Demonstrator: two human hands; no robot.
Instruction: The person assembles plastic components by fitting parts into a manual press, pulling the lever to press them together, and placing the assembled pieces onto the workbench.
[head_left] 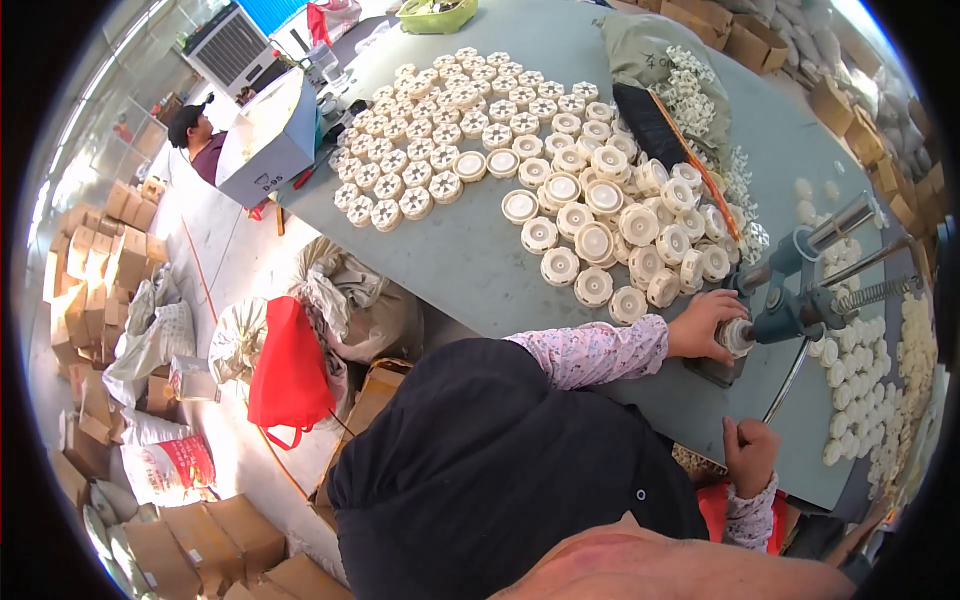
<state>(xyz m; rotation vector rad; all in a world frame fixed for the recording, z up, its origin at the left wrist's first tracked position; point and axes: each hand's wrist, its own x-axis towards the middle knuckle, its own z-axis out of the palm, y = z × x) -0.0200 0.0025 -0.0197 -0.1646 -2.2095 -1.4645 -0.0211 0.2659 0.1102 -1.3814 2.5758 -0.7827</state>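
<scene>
My left hand (702, 326) holds a white round plastic part (735, 337) under the ram of a dark green hand press (785, 312), fingers and thumb around the part's side. The press stands at the table's right side, its base partly hidden under the hand. My right hand (752, 455) is closed in a fist at the table's near edge, at the lower end of the press's metal lever (787, 380). Left of the press lies a heap of white round plastic parts (595, 240), some stacked. Farther left are rows of similar parts with spoked tops (415, 170).
A black-bristled brush (650, 125) with an orange handle lies against the heap, beside a cloth sack (640, 50) and small white pieces (690, 90). More small white caps (855, 385) lie right of the press. Sacks and a red bag (290, 365) stand on the floor at left.
</scene>
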